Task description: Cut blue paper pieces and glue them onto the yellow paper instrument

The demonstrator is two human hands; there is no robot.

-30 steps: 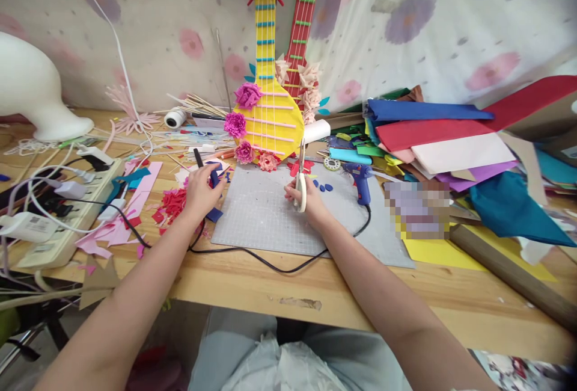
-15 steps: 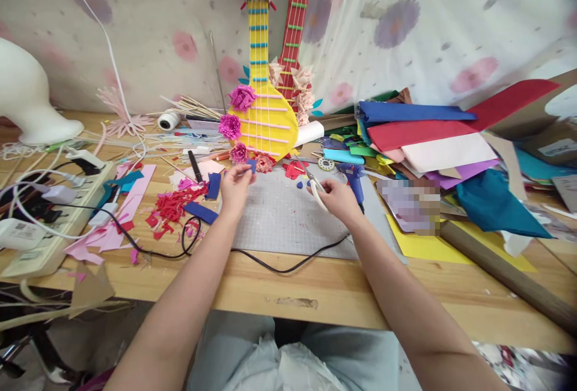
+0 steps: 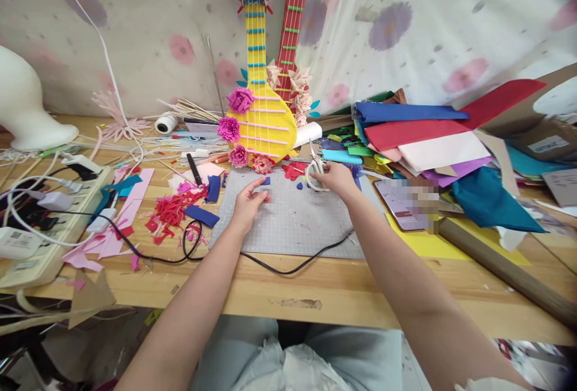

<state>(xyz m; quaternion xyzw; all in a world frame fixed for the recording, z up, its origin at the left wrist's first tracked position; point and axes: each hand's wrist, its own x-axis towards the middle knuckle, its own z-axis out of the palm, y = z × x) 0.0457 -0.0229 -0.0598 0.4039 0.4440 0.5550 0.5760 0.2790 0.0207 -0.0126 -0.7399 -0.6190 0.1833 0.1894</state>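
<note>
My left hand is over the left part of the grey cutting mat. A small blue paper piece shows at its fingertips, pinched there. My right hand grips white-handled scissors, their blades pointing up and away from me. Between the hands, a tiny dark blue cut-out lies on the mat. Behind it are red paper pieces. The blue glue gun is partly hidden behind my right hand.
A yellow paper lute with pink flowers stands at the back before a red one. Red shreds and blue strips lie left, beside a power strip. Right are a phone, stacked coloured paper and a black cable.
My left hand has lowered slightly and moved right with the blue piece. The scissors have turned in my right hand, their blades now pointing more upward. The view has shifted a little.
</note>
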